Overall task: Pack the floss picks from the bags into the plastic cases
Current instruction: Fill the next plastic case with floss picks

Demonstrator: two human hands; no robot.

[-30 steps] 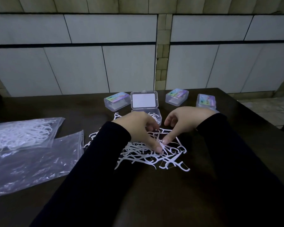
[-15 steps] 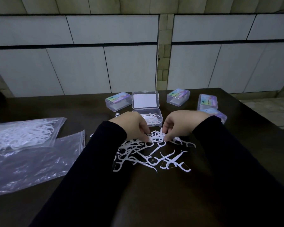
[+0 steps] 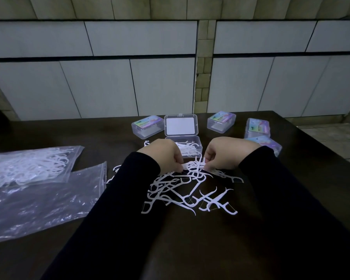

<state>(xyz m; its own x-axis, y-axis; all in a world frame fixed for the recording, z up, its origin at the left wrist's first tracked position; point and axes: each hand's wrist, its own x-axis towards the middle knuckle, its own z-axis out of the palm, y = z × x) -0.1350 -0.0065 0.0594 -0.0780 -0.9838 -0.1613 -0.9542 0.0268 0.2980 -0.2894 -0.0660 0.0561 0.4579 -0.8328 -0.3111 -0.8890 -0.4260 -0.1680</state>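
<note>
White floss picks, dark brown table, black sleeves, clear rainbow-labelled cases.

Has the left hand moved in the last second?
Yes. The left hand drew back off the loose floss picks toward the open case.

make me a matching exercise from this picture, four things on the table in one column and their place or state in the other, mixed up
Things:
1. open case
2. full bag
3. empty bag
4. loose picks

Place or state:
A. flat and crumpled, nearest the left front edge
B. lid up, some picks inside, beyond the hands
C. heaped on the bare table, in front of the hands
D. stuffed with white picks, far left

Pairs: 1-B, 2-D, 3-A, 4-C
</note>
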